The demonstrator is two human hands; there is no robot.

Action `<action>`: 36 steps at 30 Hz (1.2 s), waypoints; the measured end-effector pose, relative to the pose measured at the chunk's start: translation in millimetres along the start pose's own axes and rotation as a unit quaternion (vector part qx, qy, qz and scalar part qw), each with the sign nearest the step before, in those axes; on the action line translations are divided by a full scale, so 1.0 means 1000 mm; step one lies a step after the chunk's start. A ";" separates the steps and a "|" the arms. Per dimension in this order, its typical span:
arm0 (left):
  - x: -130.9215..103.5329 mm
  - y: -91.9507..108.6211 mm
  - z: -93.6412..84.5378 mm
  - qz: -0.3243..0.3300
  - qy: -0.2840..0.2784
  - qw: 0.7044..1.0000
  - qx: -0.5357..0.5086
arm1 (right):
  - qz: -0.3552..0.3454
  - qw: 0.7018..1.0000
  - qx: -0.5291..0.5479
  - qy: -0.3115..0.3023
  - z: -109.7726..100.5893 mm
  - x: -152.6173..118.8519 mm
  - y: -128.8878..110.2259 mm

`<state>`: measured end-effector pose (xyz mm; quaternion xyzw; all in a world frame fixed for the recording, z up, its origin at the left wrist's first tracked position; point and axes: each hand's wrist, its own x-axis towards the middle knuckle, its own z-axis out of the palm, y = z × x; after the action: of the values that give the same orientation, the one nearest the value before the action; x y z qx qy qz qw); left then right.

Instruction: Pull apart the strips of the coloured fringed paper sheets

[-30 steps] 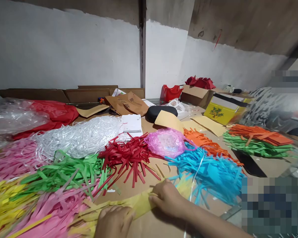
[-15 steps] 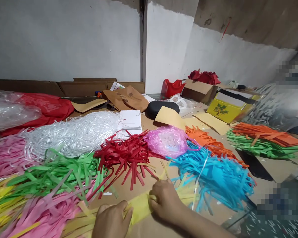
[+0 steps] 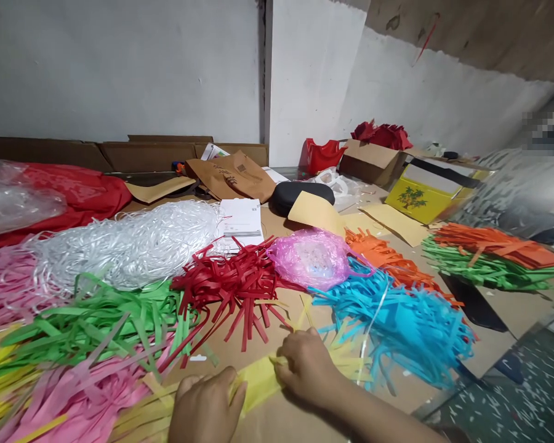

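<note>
A fringed yellow sheet (image 3: 260, 383) lies across the brown cardboard, its cut strips fanning out on both sides. At its left end my left hand (image 3: 207, 403) is closed, thumb and fingers pinching the sheet. My right hand (image 3: 305, 364) grips the other end, its fingers curled over the material. Just right of that hand lies a pile of blue fringed strips (image 3: 401, 323) with a white cord over it. Dark red strips (image 3: 235, 280) spread beyond my hands, and pink strips (image 3: 87, 391) lie to the left.
Green strips (image 3: 101, 317) and a heap of white string (image 3: 133, 246) fill the left. A pink plastic bag (image 3: 309, 258) sits mid-table. Farther back are a black case (image 3: 300, 194) and a yellow box (image 3: 429, 192). Orange strips (image 3: 498, 244) lie right, near a blurred person (image 3: 493, 184).
The view has shifted slightly, so the background sits a little higher. Both hands keep their hold on the yellow sheet in nearly the same place.
</note>
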<state>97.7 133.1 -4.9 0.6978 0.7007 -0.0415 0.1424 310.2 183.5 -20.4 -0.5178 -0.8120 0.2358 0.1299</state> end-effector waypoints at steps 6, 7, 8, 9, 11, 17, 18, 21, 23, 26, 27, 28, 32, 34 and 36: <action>0.002 -0.001 0.010 0.186 0.200 0.962 -0.022 | -0.147 0.979 -0.077 0.118 -0.019 -0.015 0.003; 0.001 0.001 0.009 0.206 0.203 0.957 -0.024 | -0.206 0.970 -0.091 0.092 -0.024 -0.018 0.004; 0.000 0.005 0.007 0.217 0.204 0.955 -0.021 | -0.253 0.960 -0.099 0.062 -0.030 -0.020 0.006; -0.002 0.009 0.005 0.219 0.208 0.953 -0.014 | -0.285 0.952 -0.105 0.038 -0.034 -0.021 0.007; -0.006 0.019 0.002 0.218 0.224 0.949 0.026 | -0.298 0.949 -0.104 0.022 -0.039 -0.018 0.009; -0.008 0.028 0.015 0.172 0.249 0.945 0.121 | -0.255 0.964 -0.067 0.032 -0.032 -0.008 0.000; -0.008 0.024 0.017 0.170 0.254 0.946 0.110 | -0.252 0.964 -0.081 0.029 -0.029 -0.007 -0.001; -0.006 0.005 0.019 0.198 0.266 0.943 0.037 | -0.219 0.971 -0.097 -0.007 -0.024 -0.002 0.003; -0.005 -0.010 0.019 0.205 0.253 0.945 -0.036 | -0.189 0.980 -0.065 -0.028 -0.025 0.005 0.011; -0.001 -0.025 0.021 0.158 0.195 0.962 -0.109 | -0.159 0.986 -0.022 -0.035 -0.027 0.016 0.021; 0.001 -0.027 0.022 0.140 0.186 0.966 -0.110 | -0.146 0.989 -0.020 -0.029 -0.026 0.020 0.022; 0.003 -0.027 0.024 0.128 0.191 0.968 -0.102 | -0.133 0.991 -0.021 -0.019 -0.024 0.022 0.023; 0.009 -0.020 0.026 0.115 0.249 0.961 -0.025 | -0.107 0.993 -0.038 0.016 -0.015 0.026 0.019; 0.009 -0.018 0.024 0.116 0.246 0.962 0.011 | -0.113 0.992 -0.047 0.021 -0.012 0.026 0.018; 0.010 -0.017 0.022 0.120 0.241 0.962 0.031 | -0.117 0.991 -0.055 0.024 -0.010 0.026 0.018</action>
<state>84.0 136.3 -30.7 0.7703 0.6236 0.1238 -0.0489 318.1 215.5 -21.6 -0.4309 -0.8754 0.1617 0.1477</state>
